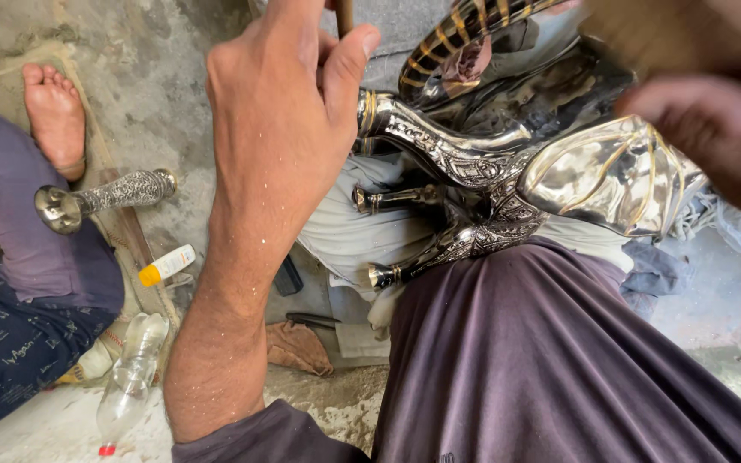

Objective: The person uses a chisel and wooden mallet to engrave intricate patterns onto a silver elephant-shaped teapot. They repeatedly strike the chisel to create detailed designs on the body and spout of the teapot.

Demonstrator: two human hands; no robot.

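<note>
Figurine (508,180) on lap, just right of left hand (280,111) | left hand grasping thin rod (345,15) | right hand (713,129) blurred, grip unclear

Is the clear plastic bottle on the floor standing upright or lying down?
Lying down. The clear plastic bottle rests on its side on the grey concrete floor, its small red cap end pointing toward the picture's bottom edge.

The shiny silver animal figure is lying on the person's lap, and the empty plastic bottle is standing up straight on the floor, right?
Not quite. The head view shows the empty plastic bottle lying on its side on the floor, not standing. The shiny silver animal figure does lie on the person's lap, as you said.
</note>
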